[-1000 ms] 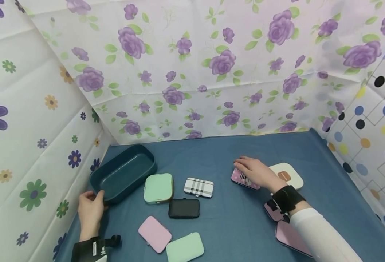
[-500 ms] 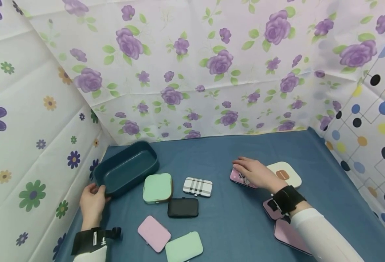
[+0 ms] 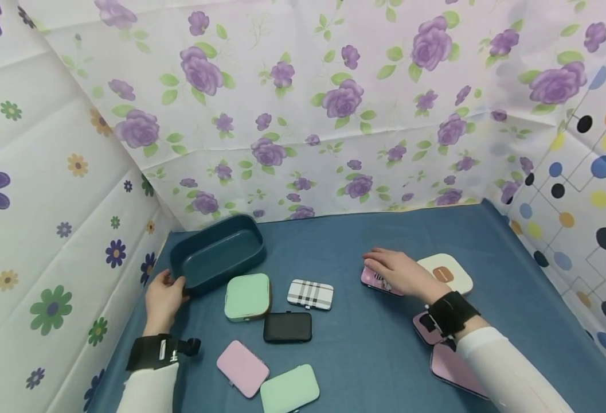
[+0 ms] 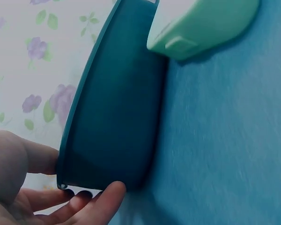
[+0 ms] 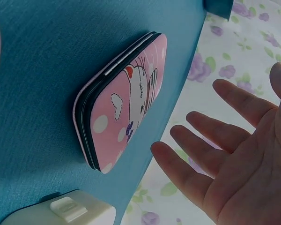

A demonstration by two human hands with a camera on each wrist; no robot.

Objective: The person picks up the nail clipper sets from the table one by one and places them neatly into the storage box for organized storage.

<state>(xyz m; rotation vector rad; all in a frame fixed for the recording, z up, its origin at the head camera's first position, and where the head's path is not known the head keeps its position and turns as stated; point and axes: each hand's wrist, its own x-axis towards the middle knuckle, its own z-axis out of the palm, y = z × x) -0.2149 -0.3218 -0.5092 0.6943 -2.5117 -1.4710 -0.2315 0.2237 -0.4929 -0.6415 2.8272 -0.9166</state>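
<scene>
My left hand (image 3: 162, 298) holds the near left corner of a dark teal rectangular box (image 3: 220, 275), thumb on one side and fingers on the other. In the left wrist view the box's side wall (image 4: 114, 103) stands beside the fingers (image 4: 107, 204). My right hand (image 3: 398, 272) hovers over a pink case printed with a cartoon cat (image 5: 126, 105), partly hiding it in the head view. Its fingers (image 5: 178, 173) are spread and apart from the case in the right wrist view. A cream case (image 3: 449, 272) lies just right of this hand.
Between the hands lie a square mint case (image 3: 248, 296), a plaid case (image 3: 310, 294), a black case (image 3: 288, 327), a pink case (image 3: 243, 368) and a mint case (image 3: 290, 390). A pink case (image 3: 454, 370) lies partly under the right forearm. Patterned cloth walls (image 3: 308, 115) surround the blue cloth.
My left hand has slid the teal box to the right and toward the back wall, nearer the square mint case. My right hand stays over the cat case.
</scene>
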